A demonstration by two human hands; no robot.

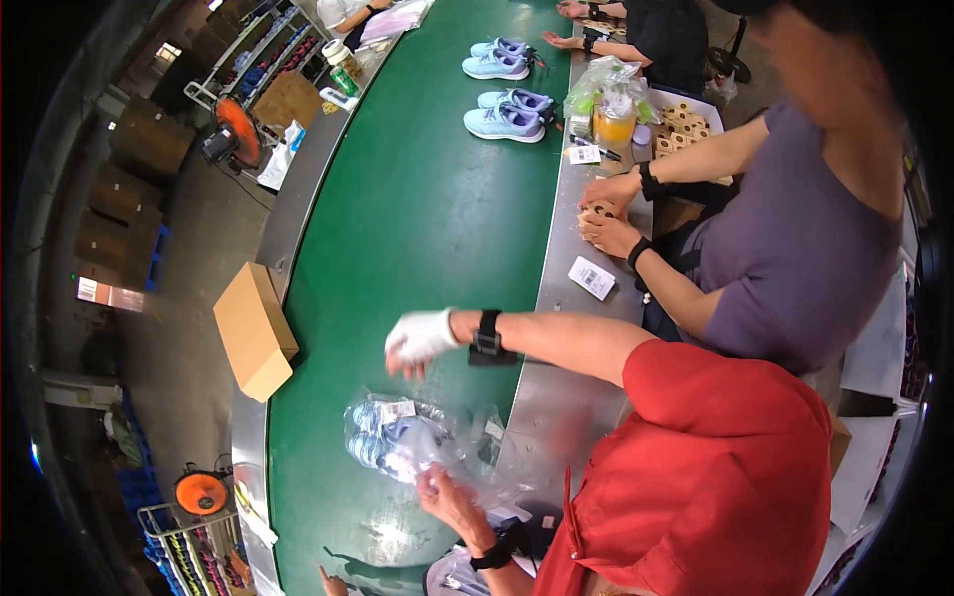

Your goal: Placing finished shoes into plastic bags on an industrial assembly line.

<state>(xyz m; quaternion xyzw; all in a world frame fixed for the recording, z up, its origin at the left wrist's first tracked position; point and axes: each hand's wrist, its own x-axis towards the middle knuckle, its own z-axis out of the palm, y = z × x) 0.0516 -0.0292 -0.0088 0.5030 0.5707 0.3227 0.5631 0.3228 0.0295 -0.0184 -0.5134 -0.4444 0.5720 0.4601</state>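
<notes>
My left hand [452,502] is closed on the edge of a clear plastic bag [482,462] over the green conveyor belt [417,228]. Inside the bag lies a pair of light blue sneakers [370,437] with a white tag [398,408] on top. Beyond the bag, my right hand [419,341], in a white glove with bare fingertips, hangs above the belt, slightly blurred. Its fingers point down, a little apart, and nothing shows in them. Both of my wrists wear black bands.
A brown cardboard box [253,333] rests on the belt's left edge. Farther up the belt stand two pairs of light blue sneakers [505,121]. A co-worker in purple [795,248] handles small patterned pieces on the right-hand metal ledge [556,392]. Another person's hand [333,584] reaches in at the bottom.
</notes>
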